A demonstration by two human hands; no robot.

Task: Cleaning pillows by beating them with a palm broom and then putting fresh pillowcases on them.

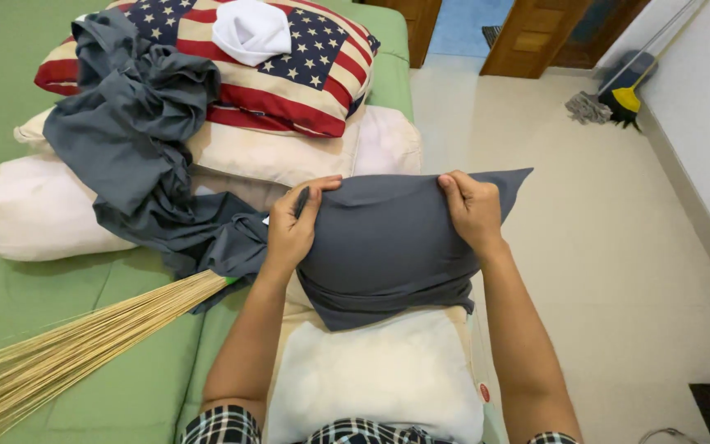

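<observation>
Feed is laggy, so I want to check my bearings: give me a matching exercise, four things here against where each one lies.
Things:
1. grey pillowcase
2. flag-patterned pillow
3. straw broom
4. mop

Places:
A. on the floor by the far wall
B. bottom left on the green bedsheet
C. gripped by left hand and right hand, half pulled over a white pillow
D. top of the pillow pile, white cloth on it

Pairs: 1-C, 2-D, 3-B, 4-A
</observation>
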